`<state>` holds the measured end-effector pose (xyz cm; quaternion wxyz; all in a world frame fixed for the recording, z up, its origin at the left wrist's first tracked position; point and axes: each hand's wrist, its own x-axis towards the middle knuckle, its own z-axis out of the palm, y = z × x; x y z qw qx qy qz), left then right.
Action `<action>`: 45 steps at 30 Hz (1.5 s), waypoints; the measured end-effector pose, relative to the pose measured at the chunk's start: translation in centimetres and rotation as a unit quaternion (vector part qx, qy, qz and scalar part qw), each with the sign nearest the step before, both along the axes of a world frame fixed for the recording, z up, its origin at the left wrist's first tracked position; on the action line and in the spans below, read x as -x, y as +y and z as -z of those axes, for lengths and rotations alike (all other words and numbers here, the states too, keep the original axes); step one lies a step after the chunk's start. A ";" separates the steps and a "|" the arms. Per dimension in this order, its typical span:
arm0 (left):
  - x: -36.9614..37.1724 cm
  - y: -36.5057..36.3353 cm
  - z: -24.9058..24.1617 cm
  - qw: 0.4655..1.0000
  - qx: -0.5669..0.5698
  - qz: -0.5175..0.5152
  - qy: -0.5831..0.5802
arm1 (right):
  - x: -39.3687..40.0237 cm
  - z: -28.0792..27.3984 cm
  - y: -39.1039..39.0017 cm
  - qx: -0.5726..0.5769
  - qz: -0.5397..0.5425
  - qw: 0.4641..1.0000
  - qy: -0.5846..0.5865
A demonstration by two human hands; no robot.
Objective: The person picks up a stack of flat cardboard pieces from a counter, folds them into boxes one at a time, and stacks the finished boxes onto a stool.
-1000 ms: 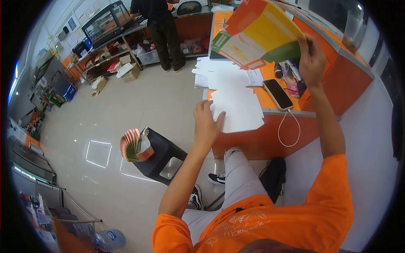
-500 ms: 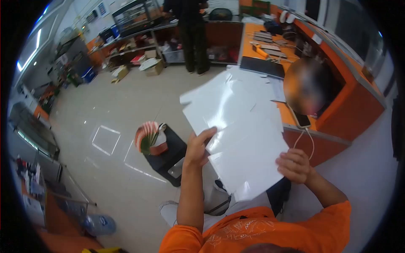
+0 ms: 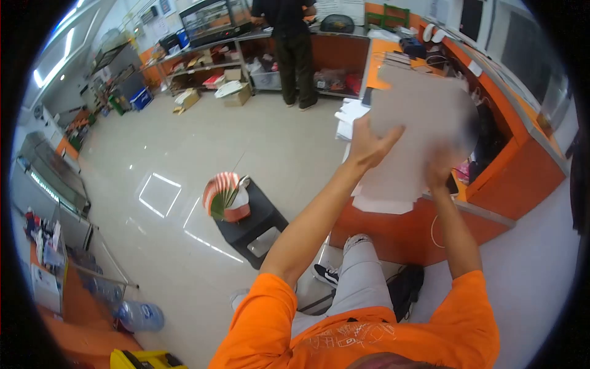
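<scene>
A flat cardboard box sheet (image 3: 402,117) with its dull grey-brown side up is held over the orange counter. Its lower edge, with cut flaps (image 3: 384,204), hangs past the counter front. My left hand (image 3: 370,146) grips the left edge, thumb lying across the face. At the right edge is my right hand (image 3: 439,165), smeared by motion but apparently closed on the sheet; its fingers are hard to make out. White notched card pieces (image 3: 351,117) lie on the counter just left of the sheet.
A black stool (image 3: 253,230) with a red-striped paper fan bundle (image 3: 224,194) stands left of my legs. The orange counter (image 3: 491,184) runs along the right. A person in dark clothes (image 3: 294,55) stands at the back shelves. Water jugs (image 3: 140,315) sit at lower left.
The glossy white sheets were over my lap; now a grey-brown face shows above the counter. Both hands have moved up and forward, the left one also to the right.
</scene>
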<state>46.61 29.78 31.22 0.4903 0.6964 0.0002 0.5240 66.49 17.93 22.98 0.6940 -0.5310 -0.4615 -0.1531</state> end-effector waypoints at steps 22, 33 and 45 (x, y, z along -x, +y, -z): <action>-5.3 2.5 1.1 0.995 -0.017 -0.062 -0.082 | -3.6 -1.9 2.3 -0.056 0.056 0.994 -0.081; -2.2 4.3 -0.7 0.995 0.073 -0.025 0.057 | 0.1 -7.9 2.6 0.084 0.060 0.994 0.038; 5.9 -3.0 8.3 0.918 0.309 0.056 0.243 | -1.3 -2.5 0.9 0.537 -0.022 0.830 0.150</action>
